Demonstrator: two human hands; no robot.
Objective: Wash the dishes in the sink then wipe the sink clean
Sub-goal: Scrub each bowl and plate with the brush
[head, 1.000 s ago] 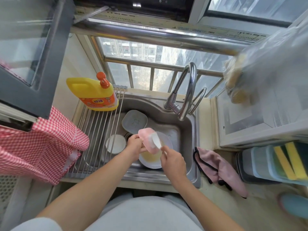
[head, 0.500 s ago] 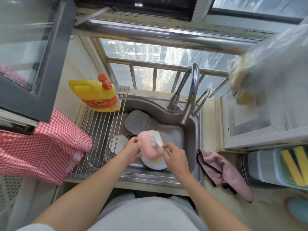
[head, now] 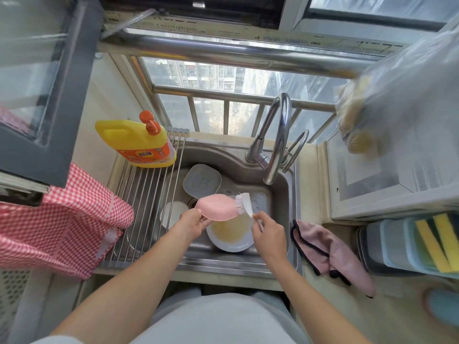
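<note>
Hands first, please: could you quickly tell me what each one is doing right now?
Left hand: grips the pink dish by its edge.
Right hand: grips the brush, bristles against the pink dish.

Brush on pink dish — over sink

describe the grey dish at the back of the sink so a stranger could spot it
Find the steel sink under the curved faucet. At its back left, just right of the yellow detergent bottle, leans the grey dish. Unlike the round white plate nearer the person, it is squarish with rounded corners.
</note>
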